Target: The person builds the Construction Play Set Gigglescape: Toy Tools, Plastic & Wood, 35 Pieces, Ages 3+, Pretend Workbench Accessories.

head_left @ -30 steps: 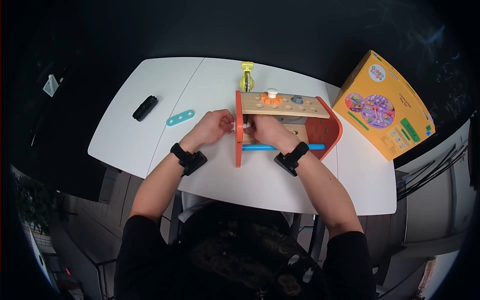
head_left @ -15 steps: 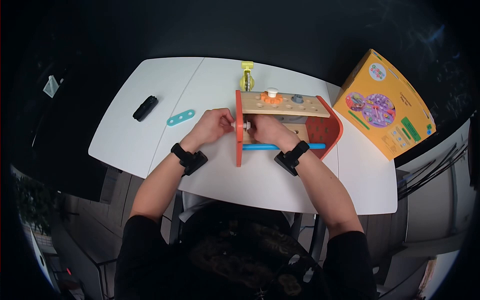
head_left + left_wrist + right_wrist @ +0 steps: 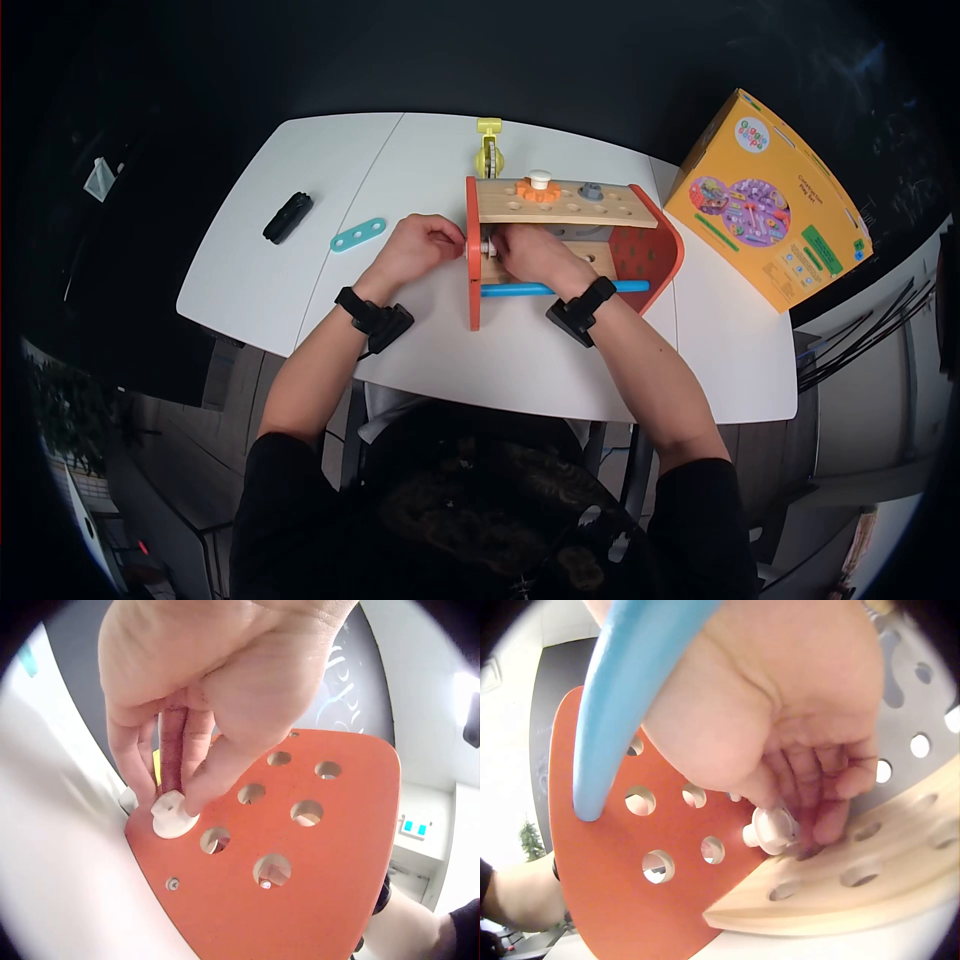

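Observation:
At the outer face of the toy workbench's orange side panel (image 3: 337, 847), my left hand (image 3: 422, 246) pinches a white plastic piece with a round flange (image 3: 175, 816) between thumb and fingers. My right hand (image 3: 540, 258) reaches inside the workbench from the front. Its thumb and fingers grip a white plastic nut-like piece (image 3: 771, 830) with a short stub facing the panel's inner face. This piece sits just above the perforated wooden shelf (image 3: 817, 907). Fingers partly cover both white pieces.
A blue bar (image 3: 530, 289) crosses the workbench front, below my right wrist. An orange gear (image 3: 540, 192) and a grey nut (image 3: 591, 191) sit on top. A teal strip (image 3: 358, 235), black object (image 3: 288, 218), yellow tool (image 3: 489, 150) and yellow box (image 3: 775, 210) lie around it.
Both hands stay at the orange panel with small finger movements. The left fingers have shifted slightly at the white piece. The head view has tilted a little.

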`<action>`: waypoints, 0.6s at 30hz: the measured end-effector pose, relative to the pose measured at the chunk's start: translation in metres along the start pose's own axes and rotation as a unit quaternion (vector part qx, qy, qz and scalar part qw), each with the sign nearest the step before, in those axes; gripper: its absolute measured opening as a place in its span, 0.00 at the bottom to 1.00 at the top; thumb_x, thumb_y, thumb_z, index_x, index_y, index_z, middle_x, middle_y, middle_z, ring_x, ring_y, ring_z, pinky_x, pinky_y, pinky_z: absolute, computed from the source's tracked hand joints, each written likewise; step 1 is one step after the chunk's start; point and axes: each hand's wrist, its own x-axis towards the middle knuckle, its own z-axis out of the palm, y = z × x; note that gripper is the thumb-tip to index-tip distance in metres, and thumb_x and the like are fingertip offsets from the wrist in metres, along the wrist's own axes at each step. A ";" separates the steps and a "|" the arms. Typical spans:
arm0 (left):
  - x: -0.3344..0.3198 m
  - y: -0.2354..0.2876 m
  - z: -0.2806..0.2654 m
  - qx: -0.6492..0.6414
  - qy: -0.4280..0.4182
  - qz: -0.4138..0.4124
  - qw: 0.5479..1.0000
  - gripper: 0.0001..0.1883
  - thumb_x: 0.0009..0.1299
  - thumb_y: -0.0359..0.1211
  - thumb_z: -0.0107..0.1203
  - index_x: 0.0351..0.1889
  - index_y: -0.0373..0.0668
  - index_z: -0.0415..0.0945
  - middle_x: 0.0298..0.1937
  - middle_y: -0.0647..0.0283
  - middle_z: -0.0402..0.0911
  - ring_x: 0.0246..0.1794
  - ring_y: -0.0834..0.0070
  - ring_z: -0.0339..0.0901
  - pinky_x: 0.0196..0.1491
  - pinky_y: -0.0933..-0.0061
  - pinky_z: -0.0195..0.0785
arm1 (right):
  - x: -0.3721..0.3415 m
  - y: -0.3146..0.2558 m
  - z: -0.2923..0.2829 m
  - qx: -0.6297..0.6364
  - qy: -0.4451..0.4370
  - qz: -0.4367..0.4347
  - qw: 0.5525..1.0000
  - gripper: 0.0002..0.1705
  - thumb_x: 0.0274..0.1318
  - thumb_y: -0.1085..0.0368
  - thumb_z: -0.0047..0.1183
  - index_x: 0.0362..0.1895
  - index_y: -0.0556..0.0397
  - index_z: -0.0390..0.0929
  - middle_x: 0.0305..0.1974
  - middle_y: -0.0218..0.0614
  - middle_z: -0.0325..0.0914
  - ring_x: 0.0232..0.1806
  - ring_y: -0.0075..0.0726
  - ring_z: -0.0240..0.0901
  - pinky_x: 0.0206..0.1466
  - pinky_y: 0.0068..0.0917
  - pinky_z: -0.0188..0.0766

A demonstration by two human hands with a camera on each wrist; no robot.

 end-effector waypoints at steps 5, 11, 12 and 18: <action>-0.002 0.000 -0.004 -0.021 -0.012 0.002 1.000 0.10 0.68 0.23 0.59 0.47 0.34 0.82 0.40 0.61 0.87 0.43 0.76 0.84 0.50 0.76 0.77 | -0.003 -0.004 -0.003 0.006 0.004 -0.007 1.000 0.17 0.58 0.68 0.52 0.50 0.63 0.78 0.49 0.59 0.81 0.53 0.62 0.78 0.55 0.47 0.76; 0.003 -0.006 -0.001 -0.056 -0.039 -0.069 0.995 0.10 0.70 0.26 0.58 0.48 0.31 0.80 0.37 0.60 0.86 0.38 0.76 0.83 0.46 0.75 0.77 | -0.005 -0.003 -0.003 0.021 -0.005 -0.008 1.000 0.15 0.57 0.69 0.53 0.48 0.62 0.79 0.48 0.57 0.82 0.52 0.61 0.78 0.54 0.46 0.76; 0.004 -0.008 0.000 -0.056 -0.039 -0.069 0.995 0.10 0.70 0.26 0.58 0.48 0.31 0.80 0.37 0.60 0.86 0.38 0.76 0.83 0.46 0.75 0.77 | -0.005 -0.003 -0.002 0.017 0.000 -0.006 1.000 0.14 0.57 0.69 0.53 0.47 0.61 0.79 0.47 0.56 0.82 0.51 0.60 0.79 0.54 0.46 0.76; -0.001 -0.001 0.002 -0.048 -0.030 -0.040 0.998 0.08 0.69 0.22 0.59 0.45 0.31 0.79 0.36 0.58 0.87 0.38 0.76 0.84 0.46 0.76 0.77 | -0.001 -0.001 -0.003 -0.007 -0.031 -0.010 0.999 0.13 0.56 0.71 0.51 0.45 0.60 0.81 0.48 0.55 0.82 0.51 0.59 0.79 0.53 0.47 0.76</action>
